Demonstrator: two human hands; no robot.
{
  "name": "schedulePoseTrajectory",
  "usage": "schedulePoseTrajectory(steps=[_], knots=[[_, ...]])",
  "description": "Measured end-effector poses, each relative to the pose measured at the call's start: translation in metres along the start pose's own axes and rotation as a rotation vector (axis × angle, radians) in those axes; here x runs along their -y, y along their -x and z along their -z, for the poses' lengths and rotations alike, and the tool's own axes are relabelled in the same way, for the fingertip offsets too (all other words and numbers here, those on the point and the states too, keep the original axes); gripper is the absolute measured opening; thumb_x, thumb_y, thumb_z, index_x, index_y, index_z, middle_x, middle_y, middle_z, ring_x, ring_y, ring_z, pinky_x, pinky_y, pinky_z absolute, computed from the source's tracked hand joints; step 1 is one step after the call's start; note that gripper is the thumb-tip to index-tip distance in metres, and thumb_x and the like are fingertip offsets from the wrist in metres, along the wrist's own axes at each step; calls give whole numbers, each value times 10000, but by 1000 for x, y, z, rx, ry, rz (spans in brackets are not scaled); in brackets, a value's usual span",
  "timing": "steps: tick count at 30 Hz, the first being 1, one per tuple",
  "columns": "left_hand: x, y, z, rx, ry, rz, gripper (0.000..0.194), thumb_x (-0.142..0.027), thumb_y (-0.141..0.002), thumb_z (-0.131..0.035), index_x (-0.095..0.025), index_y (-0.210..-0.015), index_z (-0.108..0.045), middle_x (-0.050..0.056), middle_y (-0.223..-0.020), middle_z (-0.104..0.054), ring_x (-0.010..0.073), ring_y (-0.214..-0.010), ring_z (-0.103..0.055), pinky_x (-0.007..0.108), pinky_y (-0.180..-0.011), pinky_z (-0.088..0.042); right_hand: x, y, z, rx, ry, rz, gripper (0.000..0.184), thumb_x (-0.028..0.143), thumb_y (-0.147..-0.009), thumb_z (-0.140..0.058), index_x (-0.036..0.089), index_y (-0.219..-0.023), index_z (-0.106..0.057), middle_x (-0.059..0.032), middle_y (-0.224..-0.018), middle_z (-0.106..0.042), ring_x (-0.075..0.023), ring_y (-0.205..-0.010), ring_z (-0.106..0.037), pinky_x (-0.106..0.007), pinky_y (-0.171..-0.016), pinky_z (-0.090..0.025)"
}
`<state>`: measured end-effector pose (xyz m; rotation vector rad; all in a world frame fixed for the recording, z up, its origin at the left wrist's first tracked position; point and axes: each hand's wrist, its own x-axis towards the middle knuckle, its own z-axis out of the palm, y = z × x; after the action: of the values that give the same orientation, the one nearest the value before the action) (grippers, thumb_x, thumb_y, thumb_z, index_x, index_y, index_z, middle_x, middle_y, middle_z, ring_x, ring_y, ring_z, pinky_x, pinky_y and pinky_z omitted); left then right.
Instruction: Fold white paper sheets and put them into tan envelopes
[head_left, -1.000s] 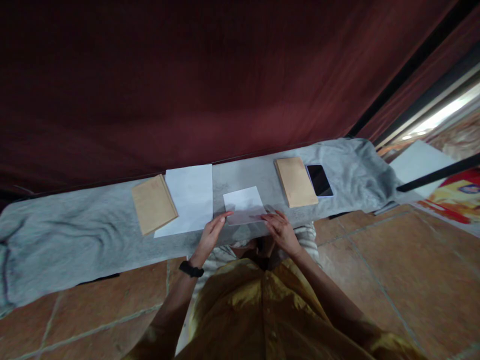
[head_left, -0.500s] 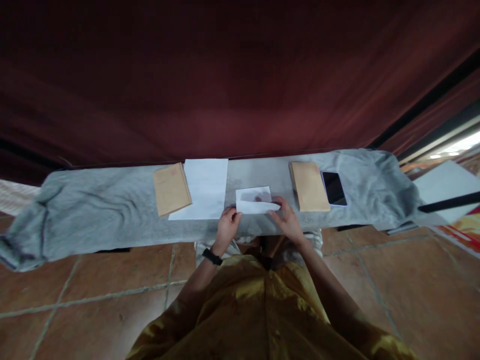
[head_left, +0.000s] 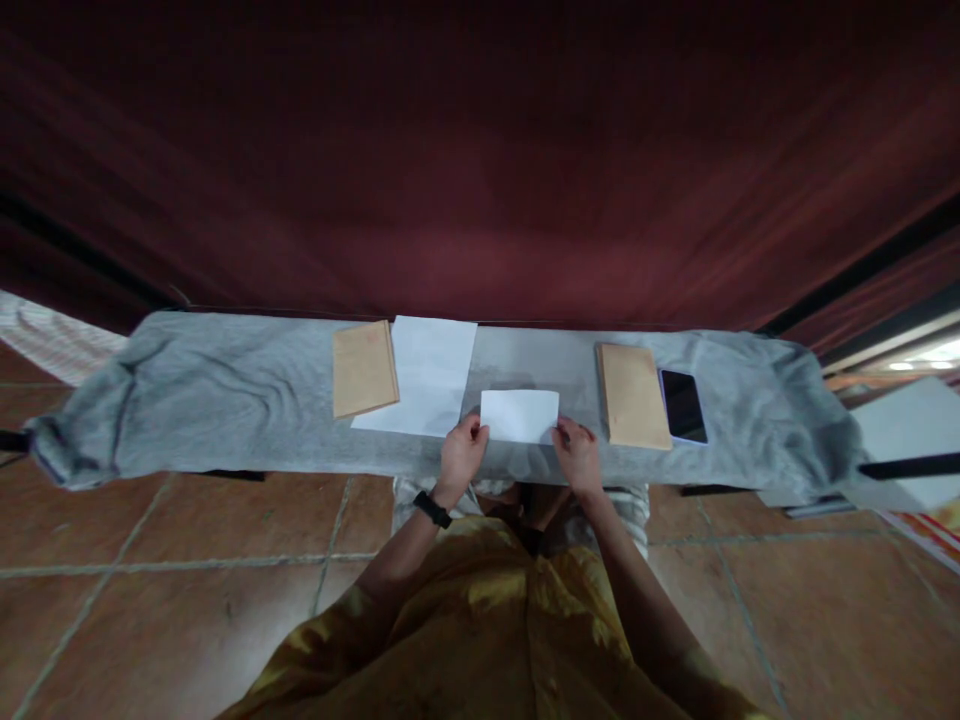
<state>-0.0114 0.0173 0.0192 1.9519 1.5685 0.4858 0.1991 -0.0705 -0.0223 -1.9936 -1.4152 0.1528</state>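
Paper [head_left: 520,415], small and white, sits over the grey cloth [head_left: 540,358], and here the left hand [head_left: 463,455] pinches its near left corner, the right hand [head_left: 577,455] the near right, a larger white sheet [head_left: 433,370] lying just leftward!

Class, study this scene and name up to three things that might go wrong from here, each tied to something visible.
1. The left hand and right hand grip the small white paper at opposite sides; an uneven pull might crease it.
2. The left brown stack overlaps the large white paper; sliding either could disturb the other.
3. The phone lies close beside the right brown stack; a bump might shift both.
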Motion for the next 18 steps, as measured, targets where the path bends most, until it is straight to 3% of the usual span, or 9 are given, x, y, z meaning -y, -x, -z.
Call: schedulePoseTrajectory(steps=[4,7,15,18], knots=[[-8,-3,1,20,-38,98,261,-275,-951,-559,-246,-1196,-646,25,-1017,-764,184,-916,-706,252,-752,-474,7,6,-2,-18,140,7,366,230,-977,-427,146,-1303,-572,-98,-1026,-761,-230,-971,-677,-418,-1018,-398],[-13,-7,3,45,-110,133,364,-290,-950,-563,-241,-1309,-603,48,-1072,-765,214,-975,-711,279,-787,-492,14,8,-2,-23,248,5,400,206,-979,-417,132,-1354,-535,-96,-992,-754,-235,-962,-659,-421,-1031,-363],[-19,-14,6,101,-254,136,246,-324,-944,-564,-243,-1146,-677,65,-1041,-759,225,-980,-704,283,-776,-487,23,8,0,-1,414,22,356,199,-972,-457,153,-1290,-610,-135,-1032,-712,-280,-1016,-601,-479,-1044,-340],[-20,-15,7,110,-270,150,227,-321,-937,-575,-248,-1129,-670,59,-1033,-756,219,-975,-701,276,-762,-482,28,8,-3,-18,382,70,374,211,-974,-456,146,-1314,-599,-165,-1191,-669,-307,-1166,-553,-509,-1078,-346]])
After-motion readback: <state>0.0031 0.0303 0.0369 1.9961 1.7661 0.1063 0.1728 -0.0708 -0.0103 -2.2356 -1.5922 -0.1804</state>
